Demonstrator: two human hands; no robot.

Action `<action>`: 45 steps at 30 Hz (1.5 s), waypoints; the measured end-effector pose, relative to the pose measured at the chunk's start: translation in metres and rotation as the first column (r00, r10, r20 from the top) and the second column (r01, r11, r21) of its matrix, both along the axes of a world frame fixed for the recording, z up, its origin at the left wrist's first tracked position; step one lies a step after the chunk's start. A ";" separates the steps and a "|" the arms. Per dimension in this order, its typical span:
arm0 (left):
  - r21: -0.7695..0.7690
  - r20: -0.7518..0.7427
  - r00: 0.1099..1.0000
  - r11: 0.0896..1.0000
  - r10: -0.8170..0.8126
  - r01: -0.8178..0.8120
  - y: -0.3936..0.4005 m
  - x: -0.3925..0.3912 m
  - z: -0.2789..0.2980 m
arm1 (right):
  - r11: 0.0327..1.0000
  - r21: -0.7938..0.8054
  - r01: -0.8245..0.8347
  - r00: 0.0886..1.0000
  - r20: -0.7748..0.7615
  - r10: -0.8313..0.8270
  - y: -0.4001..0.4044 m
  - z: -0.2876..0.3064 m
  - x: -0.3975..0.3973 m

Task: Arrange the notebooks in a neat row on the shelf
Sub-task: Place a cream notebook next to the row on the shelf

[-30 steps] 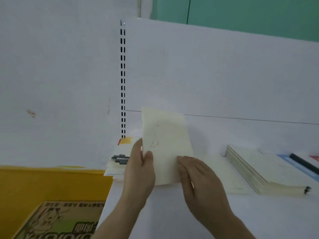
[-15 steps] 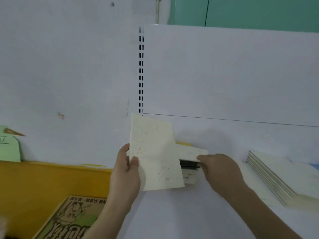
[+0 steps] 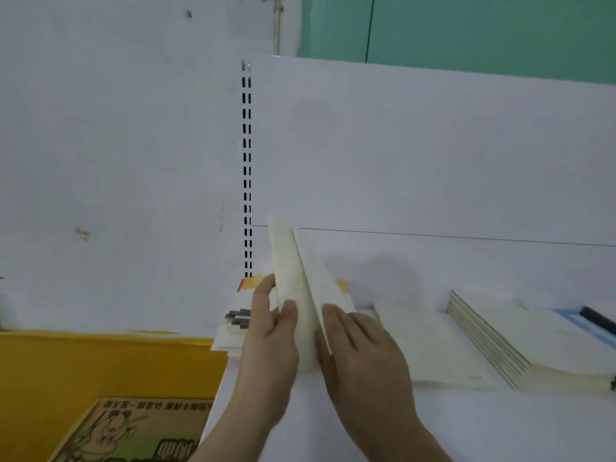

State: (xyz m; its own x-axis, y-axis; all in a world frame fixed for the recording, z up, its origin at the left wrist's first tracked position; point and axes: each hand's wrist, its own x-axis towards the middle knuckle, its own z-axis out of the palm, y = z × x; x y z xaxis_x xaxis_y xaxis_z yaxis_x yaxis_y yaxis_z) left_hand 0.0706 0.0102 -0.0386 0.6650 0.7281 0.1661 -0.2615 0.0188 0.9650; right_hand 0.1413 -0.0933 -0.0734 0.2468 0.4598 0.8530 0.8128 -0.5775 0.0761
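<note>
my left hand [image 3: 270, 341] grips the left one of two cream notebooks [image 3: 293, 288] that i have standing on edge at the left end of the white shelf [image 3: 466, 428], thumb on its near face and fingers wrapped behind. just to the right, my right hand [image 3: 360, 351] presses the second upright notebook [image 3: 325, 288] with fingers laid nearly straight along its cover, leaning it against the first so their tops meet. behind them a low pile of notebooks [image 3: 233, 328] lies flat, with something yellow at its back. further right a single notebook [image 3: 430, 341] lies flat on the shelf, and beside it a fanned stack of cream notebooks [image 3: 493, 338] slopes toward the right edge; past that, a blue-edged item and a dark pen-like thing i can't make out.

i judge the row as barely begun: two stand up, and those only because i hold them; the flat pile, the single one and the stack are yet to be stood and lined up.

the shelf is plain white with a white back panel and a slotted upright [image 3: 246, 168]. to the left sits a yellow surface [image 3: 83, 368] with a printed booklet [image 3: 133, 431] on it; above, a white wall and a green panel [image 3: 466, 28].
</note>
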 end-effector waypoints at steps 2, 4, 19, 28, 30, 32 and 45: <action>-0.069 0.070 0.996 0.996 -0.051 0.056 -0.004 0.002 0.000 | 0.999 0.052 -0.014 1.000 -0.012 0.015 -0.001 -0.007 0.001; -0.089 0.113 0.987 0.988 -0.116 0.127 -0.006 0.005 -0.002 | 0.998 0.055 -0.032 0.999 -0.016 0.033 -0.005 -0.011 0.000; 0.087 0.144 0.949 0.959 -0.280 0.270 -0.068 0.049 -0.016 | 0.980 0.166 0.108 0.845 -0.535 -0.003 -0.116 -0.008 0.009; 0.483 -0.256 0.964 0.856 -0.066 0.187 -0.120 0.109 -0.035 | 0.986 -0.023 0.164 0.672 -0.729 -0.128 -0.199 0.015 0.059; 0.547 -0.335 0.942 0.816 0.008 0.188 -0.129 0.120 -0.037 | 0.979 -0.138 0.153 0.683 -0.701 -0.205 -0.206 0.014 0.076; 0.605 -0.392 0.917 0.772 0.073 0.197 -0.133 0.131 -0.040 | 0.959 -0.245 0.141 0.731 -0.628 -0.267 -0.211 0.010 0.098; 0.832 -0.545 0.670 0.423 0.504 0.358 -0.110 0.169 -0.061 | 0.755 -0.653 0.058 0.910 -0.276 -0.308 -0.187 -0.014 0.184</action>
